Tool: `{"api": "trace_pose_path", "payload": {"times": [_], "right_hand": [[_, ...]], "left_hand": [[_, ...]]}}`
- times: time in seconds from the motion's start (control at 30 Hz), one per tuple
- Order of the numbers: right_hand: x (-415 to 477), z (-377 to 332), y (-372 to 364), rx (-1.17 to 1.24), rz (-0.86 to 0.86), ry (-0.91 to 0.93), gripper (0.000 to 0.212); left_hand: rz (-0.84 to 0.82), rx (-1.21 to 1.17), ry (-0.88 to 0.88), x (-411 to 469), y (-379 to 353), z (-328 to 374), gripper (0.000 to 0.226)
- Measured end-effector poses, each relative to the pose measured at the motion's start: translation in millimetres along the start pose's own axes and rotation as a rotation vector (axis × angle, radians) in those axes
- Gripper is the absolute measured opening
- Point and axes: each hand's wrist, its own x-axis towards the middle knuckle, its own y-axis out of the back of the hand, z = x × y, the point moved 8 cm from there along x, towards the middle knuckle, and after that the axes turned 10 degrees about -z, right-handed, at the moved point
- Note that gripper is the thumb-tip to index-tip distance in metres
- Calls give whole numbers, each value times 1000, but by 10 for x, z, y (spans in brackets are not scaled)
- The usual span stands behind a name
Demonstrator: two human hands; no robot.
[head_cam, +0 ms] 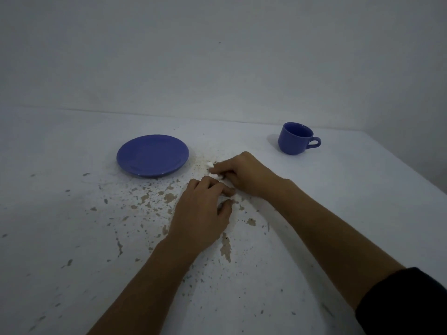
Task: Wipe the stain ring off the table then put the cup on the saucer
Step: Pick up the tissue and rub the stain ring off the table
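A blue saucer (152, 155) lies on the white table (72, 238), left of centre. An empty blue cup (295, 138) stands upright at the far right, handle pointing right. Between them my right hand (244, 174) presses a small white wad of tissue (214, 170) onto the table, just right of the saucer. My left hand (203, 213) rests close in front of it, fingers curled, touching the table and possibly the tissue's edge. Fine brown specks surround the tissue; any stain ring is hidden under my hands.
The tabletop is worn, with brown chipped patches (226, 247) spread across its middle and front. A plain white wall (217, 56) rises right behind the table's far edge. The table's right edge (411, 180) runs behind the cup.
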Motion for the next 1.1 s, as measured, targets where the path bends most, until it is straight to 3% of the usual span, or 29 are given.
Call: {"api": "trace_pose_path", "payload": {"times": [0.13, 0.27, 0.33, 0.37, 0.57, 0.77, 1.03, 1.1], "right_hand": [[58, 285, 83, -149, 4, -147, 29], [272, 120, 67, -120, 28, -209, 24], [269, -7, -22, -71, 4, -167, 32], [213, -71, -60, -64, -5, -113, 19], [-80, -173, 42, -65, -145, 73, 27], [140, 76, 312, 26, 186, -98, 22], [-27, -145, 85, -36, -132, 123, 30], [40, -49, 202, 7, -49, 55, 26]], "left_hand": [[-4, -7, 6, 2, -1, 0, 24], [-2, -13, 1, 12, 1, 20, 24], [5, -8, -1, 8, 5, 13, 23], [5, -5, -3, 6, 6, 15, 22], [17, 4, -11, 3, 26, 28, 20], [12, -7, -19, 8, 14, 25, 20], [37, -7, -12, -2, 39, 35, 19], [26, -10, -8, -1, 35, 35, 20]]}}
